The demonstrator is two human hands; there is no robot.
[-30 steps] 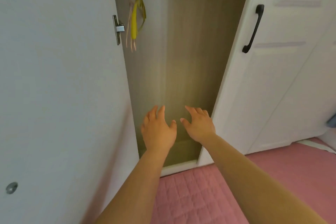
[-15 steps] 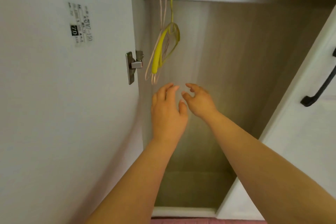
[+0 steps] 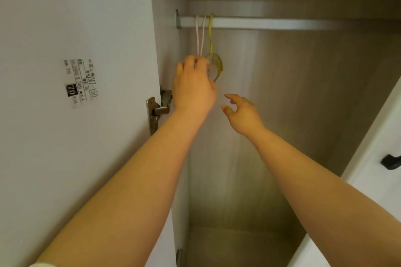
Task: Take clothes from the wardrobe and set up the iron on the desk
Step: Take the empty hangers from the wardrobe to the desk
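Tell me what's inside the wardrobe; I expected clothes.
Only a rail with pale pink hangers and a yellow hanger; no clothes show. The left hand covers the hangers' lower parts.

The wardrobe (image 3: 282,115) stands open, its inside a pale wood grain, with a silvery rail (image 3: 271,23) running across just under its top. Three thin hangers hang bare from the left end of that rail: two pink hangers (image 3: 200,34) side by side and a yellow hanger (image 3: 211,37) just to their right. Their lower parts are half hidden behind a hand, the yellow one's curved body showing below the rail.
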